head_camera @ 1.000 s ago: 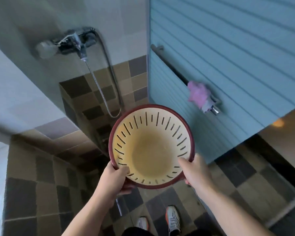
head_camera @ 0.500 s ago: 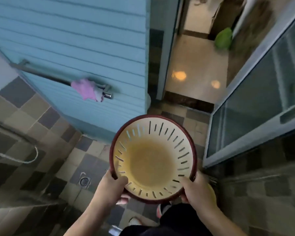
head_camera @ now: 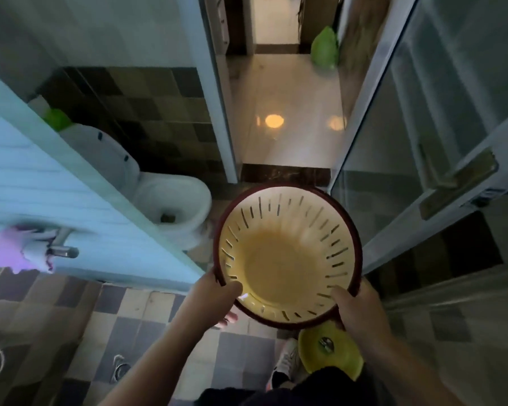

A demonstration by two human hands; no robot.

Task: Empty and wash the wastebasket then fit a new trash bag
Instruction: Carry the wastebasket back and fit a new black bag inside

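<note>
A: Head view, item one: left hand [head_camera: 210, 300] and right hand [head_camera: 359, 310] are both gripping the near rim of the wastebasket [head_camera: 288, 256], thumbs curling over inside, fingers under the lip. It is being held upright at waist height, above the tiled floor [head_camera: 123, 312].

B: Contents?

A: None showing; the slotted cream interior is looking bare, no liner fitted. Judging by that, emptying and washing are done, and it is being carried out.

B: Beyond it?

A: Yellow basin [head_camera: 329, 350] by the feet, toilet [head_camera: 170, 200] to the left, then the open doorway [head_camera: 282, 112], with a green bag [head_camera: 324, 51] far down the hall.

B: Next move?

A: Likely stepping over the dark threshold [head_camera: 285, 174], keeping the basket level, then fetching a new bag.
</note>
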